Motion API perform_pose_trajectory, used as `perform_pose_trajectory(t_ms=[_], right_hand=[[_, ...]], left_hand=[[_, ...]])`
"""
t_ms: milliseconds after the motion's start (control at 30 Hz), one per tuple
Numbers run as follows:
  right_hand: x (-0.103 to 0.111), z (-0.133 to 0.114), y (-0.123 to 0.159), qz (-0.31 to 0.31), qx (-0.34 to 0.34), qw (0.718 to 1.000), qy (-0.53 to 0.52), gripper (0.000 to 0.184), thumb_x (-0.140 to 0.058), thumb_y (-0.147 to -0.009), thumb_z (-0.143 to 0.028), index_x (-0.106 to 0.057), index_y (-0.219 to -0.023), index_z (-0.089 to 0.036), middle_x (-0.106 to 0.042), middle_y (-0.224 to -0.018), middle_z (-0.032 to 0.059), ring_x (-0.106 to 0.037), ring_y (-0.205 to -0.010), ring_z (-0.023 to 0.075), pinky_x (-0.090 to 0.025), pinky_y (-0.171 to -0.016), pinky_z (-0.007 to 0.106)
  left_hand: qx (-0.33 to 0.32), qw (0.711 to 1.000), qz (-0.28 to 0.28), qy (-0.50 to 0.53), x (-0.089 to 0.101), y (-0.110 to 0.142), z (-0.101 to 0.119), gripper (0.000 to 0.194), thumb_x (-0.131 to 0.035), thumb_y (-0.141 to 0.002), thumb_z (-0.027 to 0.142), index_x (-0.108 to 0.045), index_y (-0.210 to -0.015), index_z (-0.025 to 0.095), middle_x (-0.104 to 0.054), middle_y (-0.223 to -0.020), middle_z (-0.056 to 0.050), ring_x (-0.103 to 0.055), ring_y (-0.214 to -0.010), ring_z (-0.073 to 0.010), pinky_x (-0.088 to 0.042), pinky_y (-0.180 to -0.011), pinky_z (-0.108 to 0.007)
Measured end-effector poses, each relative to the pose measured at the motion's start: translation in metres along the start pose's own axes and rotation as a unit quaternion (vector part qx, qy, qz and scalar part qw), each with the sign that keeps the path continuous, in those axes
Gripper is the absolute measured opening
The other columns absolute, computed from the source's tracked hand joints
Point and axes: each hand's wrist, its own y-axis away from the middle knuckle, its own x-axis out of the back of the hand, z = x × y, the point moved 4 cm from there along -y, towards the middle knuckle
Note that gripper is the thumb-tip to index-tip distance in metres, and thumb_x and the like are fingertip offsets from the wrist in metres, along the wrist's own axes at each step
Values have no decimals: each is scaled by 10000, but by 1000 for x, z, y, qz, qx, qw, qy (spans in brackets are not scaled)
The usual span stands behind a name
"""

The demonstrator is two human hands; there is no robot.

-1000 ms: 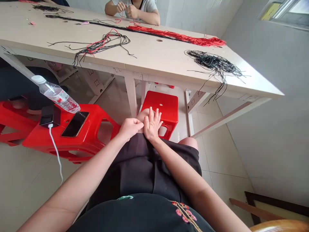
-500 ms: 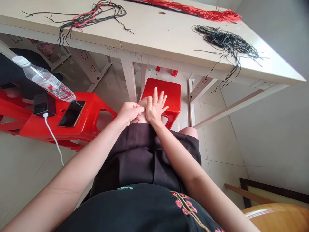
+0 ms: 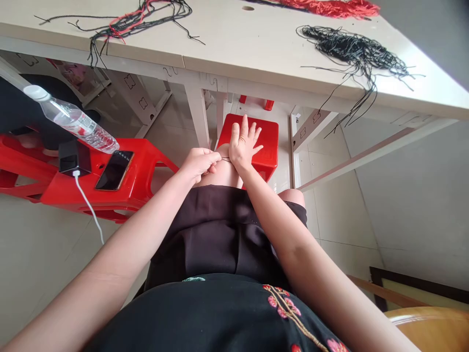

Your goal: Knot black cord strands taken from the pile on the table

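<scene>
Workroom for cord handwork, plain and tiled. Item: my long laminate worktable (image 3: 234,51). Item: black cord bundle (image 3: 351,51) near its right edge. Item: red cord hank (image 3: 330,7) at its far edge. Item: red plastic stools (image 3: 264,142). Item: pale tiled floor (image 3: 330,220).

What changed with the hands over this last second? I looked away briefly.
The right hand moved forward, away from the left hand, and its fingers are spread. The left hand pinches a thin black cord. The phone and water bottle stayed put.
</scene>
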Motion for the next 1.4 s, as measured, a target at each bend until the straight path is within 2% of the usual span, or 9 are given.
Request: perform_pose_trajectory(t_ms=[367,567,667,767,933,1067,1200,1400], right_hand=[[-1,-2,-2,77,23,997,1,556,-143,-932,-529,-285,-1407,-275,-185,-1515,68,-2,-1430,279,25,-1021,694],[1,-1,-5,118,20,993,11,581,-132,-939,-521,-357,-1367,-198,-242,-1500,108,-64,-1426,280,5,-1035,674],[1,1,-4,120,24,992,-1,574,-159,-933,-535,-408,-1329,-202,-299,-1482,94,-118,-1420,270,-18,-1050,663],[-1,5,-2,113,27,993,-7,563,-179,-929,-543,-455,-1286,-206,-350,-1456,89,-163,-1411,265,-36,-1059,656],[-2,7,0,114,31,993,-2,545,-183,-925,-551,-494,-1230,-224,-420,-1411,81,-228,-1391,266,-27,-1053,668],[-2,6,2,109,30,994,6,536,-186,-927,-544,-500,-1217,-221,-437,-1401,76,-246,-1383,274,-21,-1050,674],[-1,5,3,98,19,995,1,516,-184,-927,-533,-499,-1210,-238,-453,-1389,63,-254,-1380,266,-27,-1052,673],[0,4,5,97,16,995,-8,488,-208,-931,-516,-502,-1202,-236,-479,-1365,60,-275,-1370,260,-23,-1055,670]], left_hand=[[-9,1000,12,-4,0,-7,10,140,-593,-527,162,-467,-465,168,-436,-385,41,-395,-345,-66,-223,-350,-194],[-16,1000,10,-13,1,-7,8,152,-592,-542,172,-460,-467,172,-436,-392,39,-408,-362,-73,-231,-368,-201],[-27,999,-1,-22,2,-4,6,135,-586,-560,181,-483,-473,169,-440,-392,38,-403,-374,-73,-236,-383,-202],[-43,999,-13,-27,5,1,4,64,-611,-581,203,-577,-554,157,-455,-424,46,-384,-400,-62,-255,-409,-199],[-89,993,-37,-67,10,7,3,162,-656,-614,302,-660,-681,155,-567,-576,13,-460,-524,-87,-310,-464,-209],[-117,988,-34,-97,14,8,1,182,-643,-621,288,-662,-755,166,-621,-653,-4,-534,-612,-122,-396,-546,-234],[-177,971,-38,-158,14,13,4,175,-632,-624,260,-637,-773,169,-632,-686,-5,-554,-639,-135,-437,-615,-258],[-228,938,-30,-259,13,17,10,136,-560,-719,296,-628,-737,178,-626,-683,-1,-534,-620,-140,-404,-590,-254]])
